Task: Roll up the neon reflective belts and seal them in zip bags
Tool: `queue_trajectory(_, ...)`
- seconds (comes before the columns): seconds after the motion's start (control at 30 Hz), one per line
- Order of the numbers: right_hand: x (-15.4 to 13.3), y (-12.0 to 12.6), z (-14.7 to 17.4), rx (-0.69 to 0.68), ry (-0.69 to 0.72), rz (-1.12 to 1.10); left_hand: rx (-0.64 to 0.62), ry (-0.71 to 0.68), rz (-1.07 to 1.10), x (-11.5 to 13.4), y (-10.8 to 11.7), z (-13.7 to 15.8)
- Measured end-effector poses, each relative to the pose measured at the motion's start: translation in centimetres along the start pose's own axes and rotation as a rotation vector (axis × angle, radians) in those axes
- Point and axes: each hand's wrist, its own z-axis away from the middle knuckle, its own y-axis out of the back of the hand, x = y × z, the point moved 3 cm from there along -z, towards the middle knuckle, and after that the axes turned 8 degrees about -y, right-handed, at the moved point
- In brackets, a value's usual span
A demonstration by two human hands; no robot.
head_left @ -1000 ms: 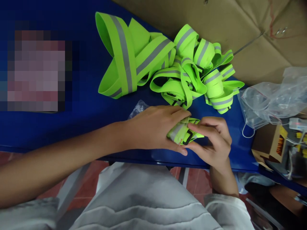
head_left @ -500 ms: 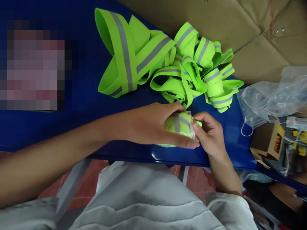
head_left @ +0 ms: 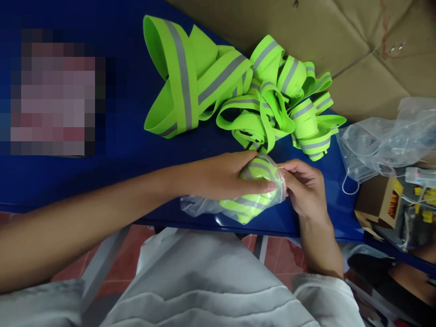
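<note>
A clear plastic bag [head_left: 197, 205] holds a bundled neon-yellow reflective strap [head_left: 250, 204] with grey stripes, low over the front of the blue table. My left hand [head_left: 235, 175] wraps over the bag from the left, its thumb lying along the plastic and its other fingers mostly hidden. My right hand [head_left: 304, 184] pinches the bag's mouth at the right end, where a speck of yellow shows by the fingertips. Beyond my hands lies a loose pile of the same reflective straps [head_left: 184, 77], some looped, some rolled.
Crumpled clear plastic bags [head_left: 381, 141] lie at the right, beside a small brown cardboard box [head_left: 378, 200]. The blue table [head_left: 119, 113] has its front edge close to my body. Tan wrapped surfaces [head_left: 323, 27] stand behind. Part of another person shows at the lower right.
The yellow end that stuck out by my right fingers is now almost wholly inside the bag. The bag has turned, and more of it shows below my left hand.
</note>
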Motion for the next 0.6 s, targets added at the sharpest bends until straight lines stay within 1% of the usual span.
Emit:
queue_trajectory(0.07,0.1,0.0,0.0,0.003,-0.013,-0.014,-0.092,-0.008,0.044,-0.1,-0.1,0.1)
queue_trajectory(0.13,0.1,0.0,-0.1,0.01,-0.03,-0.025,-0.179,-0.033,0.144,-0.1,0.0,0.0)
queue_trajectory(0.2,0.0,0.3,-0.1,0.042,-0.035,-0.048,-0.2,-0.003,0.243,-0.2,0.0,-0.3)
queue_trajectory(0.3,-0.2,0.7,-0.4,0.09,-0.024,-0.091,-0.096,0.058,0.318,-0.7,-0.1,-0.7)
queue_trajectory(0.37,-0.1,0.9,-0.6,0.086,-0.018,-0.089,-0.015,0.034,0.35,-0.8,-0.3,-0.9)
queue_trajectory(0.43,0.1,1.1,-0.8,0.059,0.005,-0.045,0.034,-0.022,0.372,-0.7,-0.6,-0.9)
queue_trajectory(0.53,0.2,1.1,-0.7,-0.032,0.105,0.042,0.085,-0.095,0.357,-0.5,-0.6,-0.8)
queue_trajectory(0.6,0.1,0.9,-0.4,-0.153,0.185,0.094,0.113,-0.119,0.321,-0.6,-0.4,-0.8)
